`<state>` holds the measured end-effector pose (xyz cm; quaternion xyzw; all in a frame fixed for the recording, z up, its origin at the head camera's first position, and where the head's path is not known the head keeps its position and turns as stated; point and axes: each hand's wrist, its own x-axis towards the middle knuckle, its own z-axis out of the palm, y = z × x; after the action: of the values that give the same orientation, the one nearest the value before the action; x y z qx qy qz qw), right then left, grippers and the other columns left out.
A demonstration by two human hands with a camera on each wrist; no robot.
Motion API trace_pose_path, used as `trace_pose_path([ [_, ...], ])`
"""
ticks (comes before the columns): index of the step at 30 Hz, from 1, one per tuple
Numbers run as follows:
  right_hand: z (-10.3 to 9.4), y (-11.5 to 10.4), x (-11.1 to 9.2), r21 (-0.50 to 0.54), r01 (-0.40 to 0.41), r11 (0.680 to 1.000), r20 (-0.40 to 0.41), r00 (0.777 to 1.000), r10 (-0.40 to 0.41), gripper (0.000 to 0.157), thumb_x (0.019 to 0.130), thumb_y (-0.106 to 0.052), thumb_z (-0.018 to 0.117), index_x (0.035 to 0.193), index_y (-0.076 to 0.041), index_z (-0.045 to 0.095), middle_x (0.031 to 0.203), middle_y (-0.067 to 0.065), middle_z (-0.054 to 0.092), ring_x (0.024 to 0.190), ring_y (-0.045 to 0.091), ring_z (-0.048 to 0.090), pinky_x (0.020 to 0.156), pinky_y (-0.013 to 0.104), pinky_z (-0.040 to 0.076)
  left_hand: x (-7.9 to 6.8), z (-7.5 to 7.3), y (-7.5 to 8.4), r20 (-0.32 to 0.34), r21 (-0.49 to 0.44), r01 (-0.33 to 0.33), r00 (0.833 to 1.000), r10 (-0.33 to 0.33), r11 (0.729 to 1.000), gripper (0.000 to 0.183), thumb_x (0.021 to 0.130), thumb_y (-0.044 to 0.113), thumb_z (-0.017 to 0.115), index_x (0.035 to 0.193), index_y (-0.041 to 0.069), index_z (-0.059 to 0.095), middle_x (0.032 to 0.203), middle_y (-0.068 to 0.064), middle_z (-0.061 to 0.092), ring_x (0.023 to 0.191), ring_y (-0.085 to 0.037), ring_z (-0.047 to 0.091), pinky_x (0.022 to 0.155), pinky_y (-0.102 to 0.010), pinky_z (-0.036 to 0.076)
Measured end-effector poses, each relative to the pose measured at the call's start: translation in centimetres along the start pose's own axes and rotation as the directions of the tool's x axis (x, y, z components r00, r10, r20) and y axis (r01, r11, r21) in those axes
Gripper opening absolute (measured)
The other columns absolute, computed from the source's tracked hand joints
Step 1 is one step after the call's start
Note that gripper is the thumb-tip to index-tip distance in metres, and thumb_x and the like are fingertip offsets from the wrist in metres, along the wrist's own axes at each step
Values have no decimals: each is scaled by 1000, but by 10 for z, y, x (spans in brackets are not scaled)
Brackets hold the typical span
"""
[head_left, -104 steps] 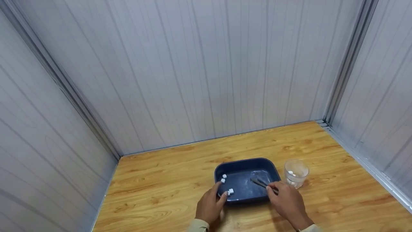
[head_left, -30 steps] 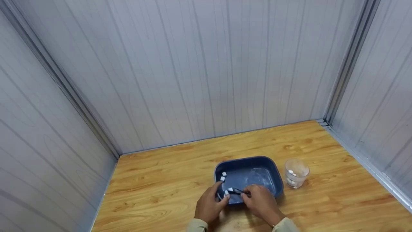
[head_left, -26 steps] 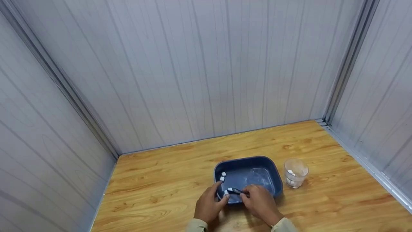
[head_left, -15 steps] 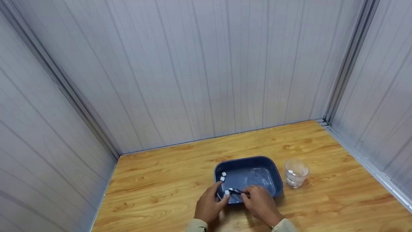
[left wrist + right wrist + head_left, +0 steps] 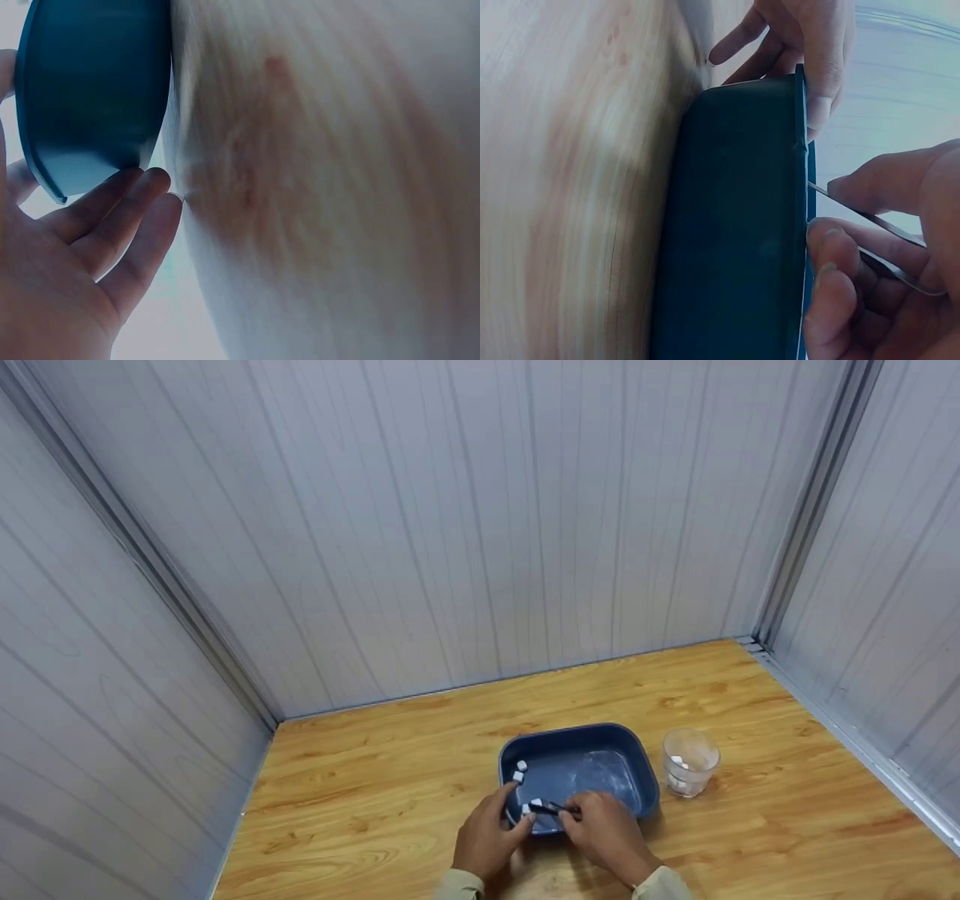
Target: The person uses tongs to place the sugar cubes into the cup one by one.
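My left hand (image 5: 484,836) holds the near left corner of a dark blue tray (image 5: 600,781), thumb at the rim and other fingers along the outer wall. In my right hand (image 5: 606,831) I pinch metal tweezers (image 5: 891,228), held over the tray's near side. The tweezers' tips overlap a white cube (image 5: 536,802) in the head view. Just left of it another white cube (image 5: 526,809) sits by my left thumb. Two more, a far cube (image 5: 522,766) and a nearer cube (image 5: 518,777), lie along the tray's left wall.
A clear glass (image 5: 691,772) with several white cubes (image 5: 677,761) inside stands on the wooden table (image 5: 360,795), close to the tray's right side. Pale panel walls (image 5: 480,525) enclose the table at the back, left and right.
My right hand and the tweezers have moved left from the tray's right part to the cubes near my left thumb. Lately only the tweezers' tips have shifted slightly. The left hand stays in place.
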<state>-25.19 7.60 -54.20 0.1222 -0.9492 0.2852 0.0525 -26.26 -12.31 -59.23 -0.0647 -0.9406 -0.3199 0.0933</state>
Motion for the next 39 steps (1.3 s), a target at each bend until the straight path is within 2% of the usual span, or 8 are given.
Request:
trace_pose_path([
  [7,3,3,-1,5,32,999,-38,999,-32,8,81,-24,67,79,-18,72,76,-10,65,72,11,61,65,36,49,0,0,1,0,1,7,1000,-7,1000,62,77,62,61,129,29,53,109,5,61,94,-13,58,77,-39,48],
  [15,3,4,-3,22,55,998,-56,997,-54,9,82,-21,67,81,-14,73,79,-7,67,74,12,63,66,35,50,0,0,1,14,-13,28,1000,-28,1000,60,77,58,64,129,30,53,111,5,61,97,-13,58,80,-40,47],
  [21,2,3,-3,40,32,999,-35,999,-31,11,82,-23,65,83,-15,73,80,-8,68,76,11,63,67,36,51,0,0,1,15,-15,23,1000,-23,1000,61,78,59,63,130,29,52,111,6,61,95,-12,58,78,-39,48],
  [26,1,1,-1,46,-1,999,16,1000,0,10,83,-26,65,80,-20,72,76,-11,65,71,8,60,64,36,50,0,0,1,24,-21,32,999,-32,999,60,78,58,63,130,30,52,112,6,60,98,-12,58,81,-40,47],
  [31,0,0,0,40,3,999,52,999,-5,10,84,-23,65,83,-16,72,77,-10,65,69,6,59,62,35,49,0,0,2,27,-19,50,998,-49,999,61,77,61,62,130,31,52,115,5,60,101,-14,57,84,-41,47],
  [39,1,2,-1,63,48,997,17,999,-49,9,84,-20,65,81,-14,72,75,-10,64,67,4,57,60,31,48,1,-1,3,33,-25,65,997,-64,998,60,77,58,64,129,29,53,115,5,60,102,-14,57,85,-40,46],
])
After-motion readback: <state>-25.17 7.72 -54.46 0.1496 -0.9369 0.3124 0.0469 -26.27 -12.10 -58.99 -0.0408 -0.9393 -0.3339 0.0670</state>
